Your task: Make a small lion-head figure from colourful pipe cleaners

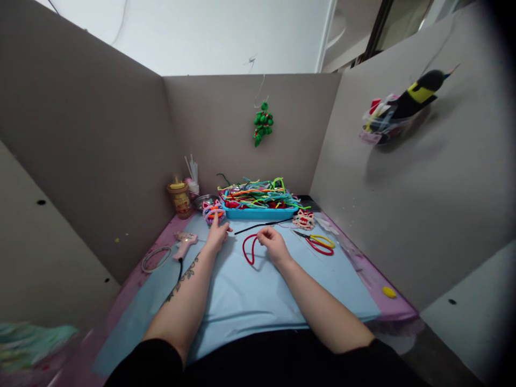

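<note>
My right hand (274,243) is closed in a pinch on a red pipe cleaner (245,251), which is bent into a loop over the blue cloth. My left hand (218,235) reaches forward, index finger stretched out, at a purple, pink and orange pipe-cleaner piece (211,214). Whether that fingertip touches the piece I cannot tell. A black pipe cleaner (253,227) lies flat between the hands and the tray. Right of my right hand are scissors (320,244) with red and yellow handles, their blades slightly apart.
A blue tray (262,214) heaped with coloured pipe cleaners stands at the back. Beside it sits a cream and red pipe-cleaner piece (304,219). A pink glue gun (185,243), a cable coil (156,260) and a lidded cup (180,200) are on the left. Grey panels (250,134) enclose the table.
</note>
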The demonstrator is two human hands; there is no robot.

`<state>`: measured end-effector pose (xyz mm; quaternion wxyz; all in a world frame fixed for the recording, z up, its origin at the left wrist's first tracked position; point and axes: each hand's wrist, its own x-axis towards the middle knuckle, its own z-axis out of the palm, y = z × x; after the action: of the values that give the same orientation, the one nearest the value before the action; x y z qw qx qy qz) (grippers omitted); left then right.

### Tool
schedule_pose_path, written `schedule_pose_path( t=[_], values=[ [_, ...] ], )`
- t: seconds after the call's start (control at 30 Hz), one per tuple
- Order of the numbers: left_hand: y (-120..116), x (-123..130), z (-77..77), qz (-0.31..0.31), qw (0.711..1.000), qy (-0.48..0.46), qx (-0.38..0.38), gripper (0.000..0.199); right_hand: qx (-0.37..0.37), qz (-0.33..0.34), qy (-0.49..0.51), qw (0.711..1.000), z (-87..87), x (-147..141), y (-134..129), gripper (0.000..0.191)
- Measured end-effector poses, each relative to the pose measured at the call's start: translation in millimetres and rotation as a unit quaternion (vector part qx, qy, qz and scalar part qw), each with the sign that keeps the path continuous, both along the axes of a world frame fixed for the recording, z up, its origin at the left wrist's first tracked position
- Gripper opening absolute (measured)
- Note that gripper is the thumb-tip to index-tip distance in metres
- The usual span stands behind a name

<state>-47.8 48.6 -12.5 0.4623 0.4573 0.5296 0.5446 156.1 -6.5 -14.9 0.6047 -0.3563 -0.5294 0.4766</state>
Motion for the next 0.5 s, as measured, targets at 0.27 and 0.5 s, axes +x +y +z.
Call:
schedule_pose_path(
  t=[0.27,0.5],
  values=[
    [-31,32,6.0,-0.078,0.989,0.087,0.089,0.049,0.013,-0.031,-0.001,0.999,-3.5,0,2,0.023],
    [-65,71,-6.6,-0.274,0.95,0.093,0.121,0.075,0.002,-0.096,0.075,0.993,-9.7,4,13,0.025]
  ],
)
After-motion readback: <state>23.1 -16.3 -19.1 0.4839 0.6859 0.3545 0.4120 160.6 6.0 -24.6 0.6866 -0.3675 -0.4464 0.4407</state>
